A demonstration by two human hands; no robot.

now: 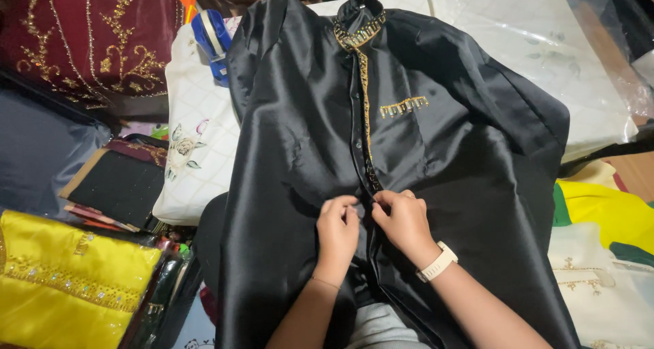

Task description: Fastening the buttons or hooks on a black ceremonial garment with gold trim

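I see clear plastic packaging (599, 42) at the far right, a glossy transparent wrap lying over a white folded fabric with a faint floral print. At the near left a yellow embroidered garment (68, 281) lies in what looks like a clear bag, though I cannot tell for certain. No labels, signs or screens show anywhere I can make out.

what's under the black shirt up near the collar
The black shirt lies on a white quilted cloth with flower embroidery, which shows at both sides. A blue and white object peeks out beside the shoulder. What lies beneath the shirt's middle is covered.
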